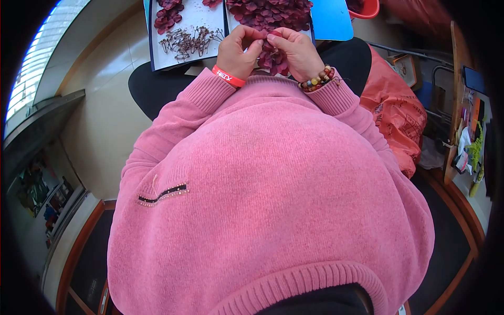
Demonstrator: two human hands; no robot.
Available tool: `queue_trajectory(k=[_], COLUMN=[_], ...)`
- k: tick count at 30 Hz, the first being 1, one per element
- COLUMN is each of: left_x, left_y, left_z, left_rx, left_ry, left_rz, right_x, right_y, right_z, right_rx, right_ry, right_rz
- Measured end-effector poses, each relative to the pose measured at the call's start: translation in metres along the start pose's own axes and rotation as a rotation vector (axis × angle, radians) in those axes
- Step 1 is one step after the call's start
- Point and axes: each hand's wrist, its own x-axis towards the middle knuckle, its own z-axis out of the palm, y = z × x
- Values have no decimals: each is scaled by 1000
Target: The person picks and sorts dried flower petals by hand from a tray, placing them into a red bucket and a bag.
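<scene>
My left hand (240,51), with a red band at the wrist, is closed in a pinch at the top of a dark burgundy artificial flower (273,59). Close beside it, my right hand (299,52), wearing a beaded bracelet, pinches the same flower between thumb and forefinger. Its petals hang below the fingertips, in front of my sweater's hem. Just beyond my hands lies a heap of burgundy petals (268,13) in a tray. Thin brown stem pieces (191,42) lie tangled in the white tray (161,62) to the left, near more petal clusters (168,16).
A blue board (332,20) sits right of the petal heap, with a red basin (365,9) behind it. A red plastic bag (396,113) bulges at my right side. Farther right stands a wooden-edged table (452,105) with assorted items.
</scene>
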Motion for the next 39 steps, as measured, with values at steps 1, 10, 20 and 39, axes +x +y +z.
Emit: queue_trajectory(k=[1,10,20,39], left_x=[0,5,10,-4], left_y=[0,2,9,17], left_z=[-1,-6,-11,-11], left_rx=[-53,21,651,-168], left_ry=[-17,-37,-6,-144], left_rz=[-60,18,600,43], right_x=[-1,-1,1,-7], right_y=[0,4,6,1], right_z=[2,4,4,9], right_rx=[1,-160,-188,-141], right_ry=[3,17,28,-146], right_rz=[-18,-107,-59,-203])
